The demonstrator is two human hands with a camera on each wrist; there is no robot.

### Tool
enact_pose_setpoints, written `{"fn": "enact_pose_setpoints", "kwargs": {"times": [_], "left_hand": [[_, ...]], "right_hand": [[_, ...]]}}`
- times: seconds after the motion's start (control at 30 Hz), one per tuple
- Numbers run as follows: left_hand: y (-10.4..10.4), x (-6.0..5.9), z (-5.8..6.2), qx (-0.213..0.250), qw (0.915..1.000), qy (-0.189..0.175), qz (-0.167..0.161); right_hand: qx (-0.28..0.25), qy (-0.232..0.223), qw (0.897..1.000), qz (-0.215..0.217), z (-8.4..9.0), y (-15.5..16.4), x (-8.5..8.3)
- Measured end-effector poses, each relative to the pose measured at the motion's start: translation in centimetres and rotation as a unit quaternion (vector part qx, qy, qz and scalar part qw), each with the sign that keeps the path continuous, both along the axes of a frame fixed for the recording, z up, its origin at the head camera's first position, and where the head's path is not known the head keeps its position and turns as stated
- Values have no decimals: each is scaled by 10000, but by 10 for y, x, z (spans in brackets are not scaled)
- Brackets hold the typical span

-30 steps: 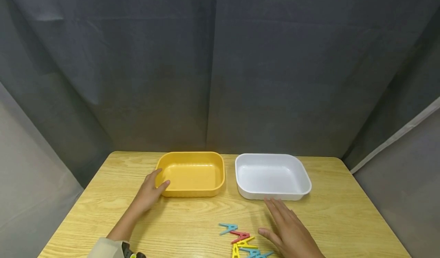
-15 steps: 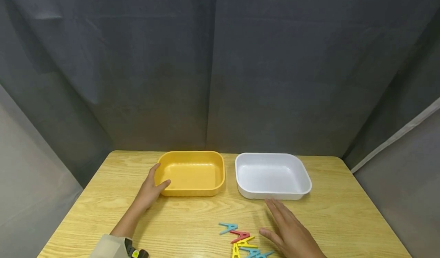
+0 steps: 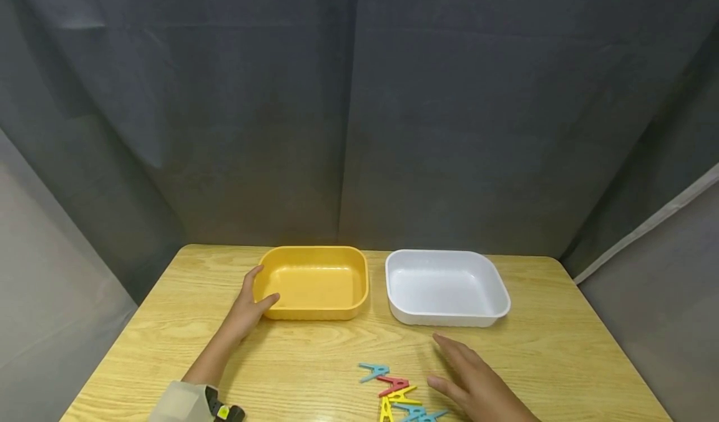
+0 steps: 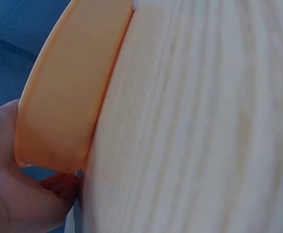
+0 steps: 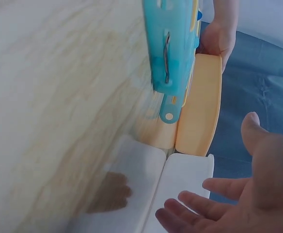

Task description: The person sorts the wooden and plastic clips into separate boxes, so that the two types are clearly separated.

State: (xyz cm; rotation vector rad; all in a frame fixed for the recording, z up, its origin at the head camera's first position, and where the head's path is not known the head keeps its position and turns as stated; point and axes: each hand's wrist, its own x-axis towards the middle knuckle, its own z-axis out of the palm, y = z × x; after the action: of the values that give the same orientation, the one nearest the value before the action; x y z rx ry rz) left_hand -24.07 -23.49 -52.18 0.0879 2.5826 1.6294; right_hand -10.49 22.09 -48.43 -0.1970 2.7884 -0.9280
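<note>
At the left end of a yellow plastic tray (image 3: 314, 284), my left hand (image 3: 245, 309) grips the near corner, with the thumb over the rim and the fingers along the outer side. In the left wrist view, curled fingertips (image 4: 64, 187) show below the tray's corner. My right hand (image 3: 472, 378) holds nothing; its fingers are extended and spread over the table in front of a white tray (image 3: 449, 319). Just left of it lie several plastic clothespins: a blue one (image 3: 375, 371), a red one (image 3: 394, 384), and yellow and blue ones overlapping nearer me.
The two trays stand side by side near the back edge of the wooden table (image 3: 314, 353), a narrow gap between them. Grey curtains (image 3: 348, 128) hang behind the table and on both sides.
My right hand has drawn back slightly from the white tray. My left hand's fingers have shifted a little along the yellow tray's side; trays and clothespins stay put.
</note>
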Motion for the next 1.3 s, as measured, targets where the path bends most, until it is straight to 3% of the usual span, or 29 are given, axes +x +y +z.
{"fn": "enact_pose_setpoints", "kwargs": {"times": [0.17, 0.33, 0.63, 0.9, 1.3], "left_hand": [[0, -1, 0, -4, 10000, 24, -6], [1, -1, 1, 4, 10000, 19, 13], [0, -1, 0, 39, 10000, 8, 26], [0, -1, -2, 117, 9999, 0, 2], [-1, -1, -2, 148, 9999, -33, -35]], "right_hand": [[-290, -236, 9993, 54, 0, 5, -2], [-544, -757, 9953, 263, -2, 12, -6], [-1341, -1717, 9726, 810, -9, 27, -12], [-2115, -2103, 9473, 1166, -19, 39, -14], [-2497, -2364, 9330, 1063, -26, 42, -16]]}}
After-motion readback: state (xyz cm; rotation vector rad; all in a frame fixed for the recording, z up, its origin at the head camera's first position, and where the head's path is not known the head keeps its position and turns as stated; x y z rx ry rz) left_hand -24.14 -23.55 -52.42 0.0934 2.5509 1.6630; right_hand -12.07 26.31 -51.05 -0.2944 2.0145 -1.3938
